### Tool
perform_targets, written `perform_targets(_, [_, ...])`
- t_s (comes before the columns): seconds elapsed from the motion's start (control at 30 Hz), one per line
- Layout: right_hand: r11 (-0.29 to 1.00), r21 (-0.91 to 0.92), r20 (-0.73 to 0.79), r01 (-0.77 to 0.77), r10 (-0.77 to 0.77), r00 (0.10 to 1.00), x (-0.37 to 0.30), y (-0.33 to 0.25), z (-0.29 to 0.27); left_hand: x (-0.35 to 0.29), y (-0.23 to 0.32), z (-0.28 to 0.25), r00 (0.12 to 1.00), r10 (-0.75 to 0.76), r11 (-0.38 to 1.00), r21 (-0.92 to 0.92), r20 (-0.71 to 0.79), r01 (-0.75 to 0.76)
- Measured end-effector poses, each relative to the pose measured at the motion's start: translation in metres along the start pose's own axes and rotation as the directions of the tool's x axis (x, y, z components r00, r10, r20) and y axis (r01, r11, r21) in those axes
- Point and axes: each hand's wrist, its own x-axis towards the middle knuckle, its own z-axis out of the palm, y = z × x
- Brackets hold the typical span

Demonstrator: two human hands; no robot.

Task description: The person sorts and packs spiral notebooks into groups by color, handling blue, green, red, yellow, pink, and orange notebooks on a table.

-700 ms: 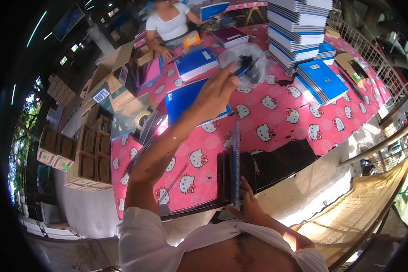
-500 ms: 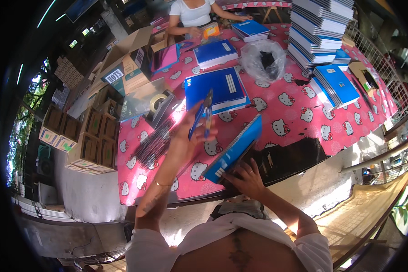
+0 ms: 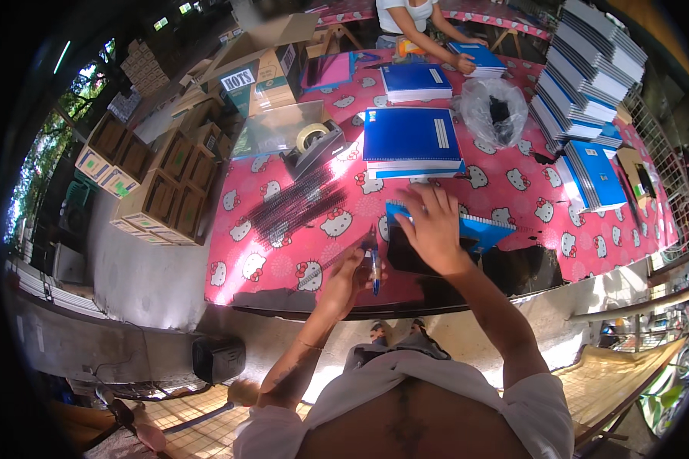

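Note:
My left hand, near the table's front edge, is closed around blue-handled pliers. A thin dark spiral coil lies beside those fingers; whether they touch it I cannot tell. In front of me a blue spiral notebook lies partly hidden under my right hand. That hand rests across it with its fingers stretched out and apart. Farther back sits a stack of blue notebooks. Left of it, a pile of black spiral coils is spread on the pink patterned tablecloth.
A tape dispenser and an open cardboard box stand at the left. A clear plastic bag is beyond the notebooks. Tall notebook stacks rise at right. Across the table, another person's hands touch blue notebooks.
The notebook has gone from tilted up to lying lower on the table. My right hand has moved from its near edge onto it. My left hand has lowered with the pliers.

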Motion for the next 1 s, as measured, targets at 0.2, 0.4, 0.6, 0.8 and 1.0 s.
perform_targets(0.2, [0.987,0.153,0.257,-0.047,0.006,0.966,0.005,0.025,0.01,0.018,0.018,0.026,0.998,0.026,0.998,-0.053,0.056,-0.023])
perform_targets(0.4, [0.963,0.227,0.249,-0.143,0.085,0.965,0.0,0.02,0.012,0.027,0.028,0.036,0.996,-0.017,0.992,-0.121,0.082,0.027])
perform_targets(0.6, [0.971,0.19,0.242,-0.143,0.095,0.966,-0.001,0.019,0.013,0.035,0.034,0.033,0.994,-0.081,0.982,-0.162,0.075,0.093])
perform_targets(0.8, [0.974,0.19,0.227,-0.122,0.077,0.971,0.002,0.02,0.006,0.032,0.047,0.034,0.947,0.32,0.649,0.723,0.022,-0.236])
perform_targets(1.0, [0.97,0.027,0.411,-0.242,0.21,0.887,-0.009,0.079,-0.048,0.045,0.007,-0.029,0.884,0.391,0.403,0.816,0.256,-0.414])
